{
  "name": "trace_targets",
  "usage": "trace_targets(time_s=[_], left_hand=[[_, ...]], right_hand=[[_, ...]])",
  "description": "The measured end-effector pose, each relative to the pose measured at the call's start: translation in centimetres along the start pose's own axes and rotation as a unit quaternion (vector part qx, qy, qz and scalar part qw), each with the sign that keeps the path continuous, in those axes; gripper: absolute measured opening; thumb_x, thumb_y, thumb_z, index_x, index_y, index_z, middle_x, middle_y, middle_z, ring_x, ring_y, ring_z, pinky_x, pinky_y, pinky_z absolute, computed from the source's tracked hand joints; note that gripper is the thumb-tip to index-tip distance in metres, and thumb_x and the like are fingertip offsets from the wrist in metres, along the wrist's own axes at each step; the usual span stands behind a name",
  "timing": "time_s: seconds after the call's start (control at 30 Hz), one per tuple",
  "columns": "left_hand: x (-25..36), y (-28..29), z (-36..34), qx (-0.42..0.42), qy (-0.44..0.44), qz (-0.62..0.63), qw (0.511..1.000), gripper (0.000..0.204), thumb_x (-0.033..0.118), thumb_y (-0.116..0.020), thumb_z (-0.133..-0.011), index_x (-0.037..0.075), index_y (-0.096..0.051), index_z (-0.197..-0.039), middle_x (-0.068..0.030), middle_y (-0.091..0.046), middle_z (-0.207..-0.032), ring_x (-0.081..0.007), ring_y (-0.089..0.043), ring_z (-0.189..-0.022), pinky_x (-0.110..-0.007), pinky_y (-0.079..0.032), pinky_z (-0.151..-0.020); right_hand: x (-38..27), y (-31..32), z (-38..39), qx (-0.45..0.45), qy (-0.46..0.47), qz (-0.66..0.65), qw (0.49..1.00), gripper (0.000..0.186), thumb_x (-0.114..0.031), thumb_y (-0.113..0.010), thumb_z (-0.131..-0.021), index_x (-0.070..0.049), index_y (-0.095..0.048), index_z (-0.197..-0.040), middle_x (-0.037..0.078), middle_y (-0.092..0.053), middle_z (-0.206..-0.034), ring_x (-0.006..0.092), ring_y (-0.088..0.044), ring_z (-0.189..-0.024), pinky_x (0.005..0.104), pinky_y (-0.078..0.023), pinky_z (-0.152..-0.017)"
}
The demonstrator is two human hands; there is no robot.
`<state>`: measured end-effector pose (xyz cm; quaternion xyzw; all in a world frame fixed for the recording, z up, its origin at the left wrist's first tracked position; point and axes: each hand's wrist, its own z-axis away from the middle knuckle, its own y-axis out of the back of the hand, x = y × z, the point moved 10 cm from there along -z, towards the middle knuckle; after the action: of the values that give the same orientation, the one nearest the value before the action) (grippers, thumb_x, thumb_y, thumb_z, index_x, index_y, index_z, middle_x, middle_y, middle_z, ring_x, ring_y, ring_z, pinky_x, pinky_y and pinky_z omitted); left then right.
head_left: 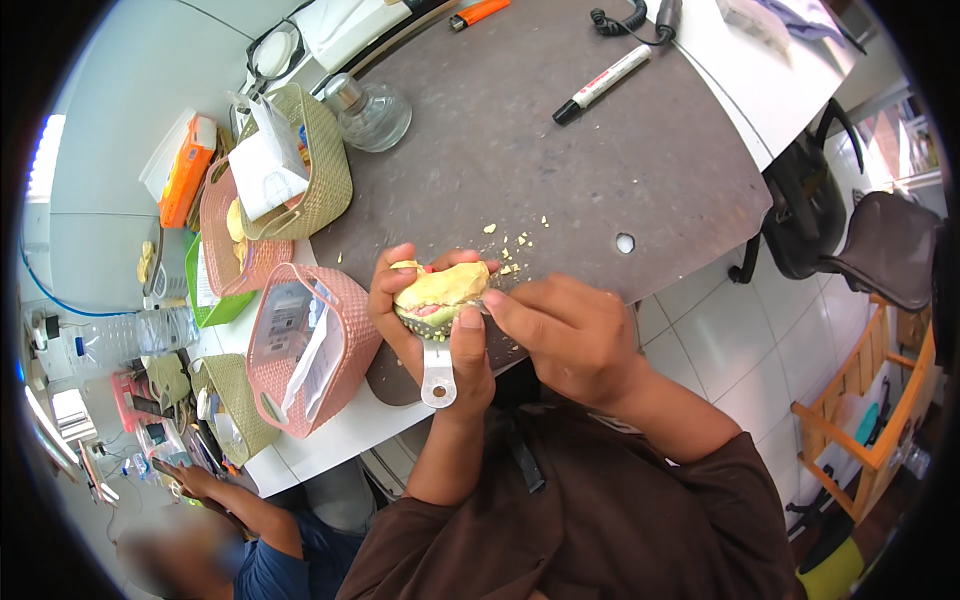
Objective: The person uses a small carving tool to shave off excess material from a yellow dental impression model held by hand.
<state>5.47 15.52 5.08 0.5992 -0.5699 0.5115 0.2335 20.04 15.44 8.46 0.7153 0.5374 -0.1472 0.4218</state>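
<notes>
My left hand (455, 350) is wrapped round a yellow lump (445, 287) with a crumbly-looking surface. Below the yellow, its side is green and pink with a speckled, dark-dotted underside. A flat metal tab (438, 375) with a round hole sticks out beneath it, toward me. My right hand (575, 335) is closed in a pinch at the lump's right edge; whatever its fingertips hold is too small and hidden to name. Yellow crumbs (508, 255) lie scattered on the dark table mat (470, 170) just beyond my hands.
A capped marker (602, 84), a glass bottle (372, 112) and an orange lighter (480, 13) lie or stand farther back. Pink baskets (350, 345) and a green basket (325, 170) line the left. Another person (290, 530) sits at lower left; an office chair (805, 215) stands right.
</notes>
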Motion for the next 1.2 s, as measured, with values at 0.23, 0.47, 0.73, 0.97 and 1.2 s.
trace_targets(time_s=[0.23, 0.47, 0.73, 0.97, 1.2], left_hand=[[0.0, 0.2, -0.1, 0.002, 0.002, -0.014, 1.000, 0.061, 0.015, -0.070, -0.089, 0.009, -0.034, -0.138, -0.0156, -0.032, -0.144, -0.0327, -0.063, -0.111, -0.051, -0.060, -0.090], [0.0, 0.1, 0.0, -0.005, -0.003, -0.024, 1.000, 0.060, 0.012, -0.068, -0.089, 0.008, -0.034, -0.137, -0.0162, -0.032, -0.144, -0.0323, -0.063, -0.110, -0.050, -0.060, -0.089], [-2.2, 0.7, -0.5, 0.024, 0.154, 0.164, 0.974, 0.066, 0.031, -0.066, -0.096, 0.008, -0.033, -0.148, -0.0250, -0.046, -0.146, -0.0351, -0.066, -0.106, -0.047, -0.063, -0.080], [-3.4, -3.0, 0.0, -0.063, 0.344, 0.459, 0.817, 0.060, 0.054, -0.037, -0.103, 0.007, -0.047, -0.140, -0.0392, -0.047, -0.143, -0.0446, -0.065, -0.106, -0.053, -0.057, -0.088], [-4.2, -2.8, -0.7, -0.055, 0.332, 0.447, 0.829, 0.054, 0.050, -0.031, -0.106, 0.006, -0.056, -0.126, -0.0262, -0.062, -0.125, -0.0382, -0.062, -0.102, -0.045, -0.048, -0.095]], right_hand=[[1.6, -0.9, 0.0, -0.015, -0.083, -0.150, 0.985, 0.030, 0.000, -0.068, -0.085, -0.008, -0.071, -0.113, 0.008, -0.070, -0.086, 0.0283, -0.070, -0.073, 0.0368, -0.055, -0.062], [2.8, -1.5, 0.0, -0.060, -0.172, -0.231, 0.956, 0.019, -0.002, -0.067, -0.093, -0.006, -0.069, -0.111, 0.014, -0.073, -0.092, 0.0321, -0.074, -0.082, 0.0361, -0.057, -0.068], [2.0, 0.2, -1.2, -0.117, -0.179, -0.244, 0.946, 0.017, -0.002, -0.067, -0.094, -0.004, -0.069, -0.111, 0.014, -0.073, -0.093, 0.0292, -0.072, -0.076, 0.0343, -0.055, -0.069], [1.0, 3.5, -1.5, -0.042, -0.129, -0.166, 0.977, 0.028, 0.002, -0.068, -0.090, -0.004, -0.071, -0.118, 0.012, -0.071, -0.104, 0.0278, -0.067, -0.082, 0.0353, -0.055, -0.071], [0.5, 4.2, -0.3, -0.069, -0.070, -0.109, 0.989, 0.047, 0.008, -0.067, -0.081, -0.012, -0.072, -0.124, 0.008, -0.067, -0.100, 0.0252, -0.067, -0.087, 0.0355, -0.056, -0.073]])
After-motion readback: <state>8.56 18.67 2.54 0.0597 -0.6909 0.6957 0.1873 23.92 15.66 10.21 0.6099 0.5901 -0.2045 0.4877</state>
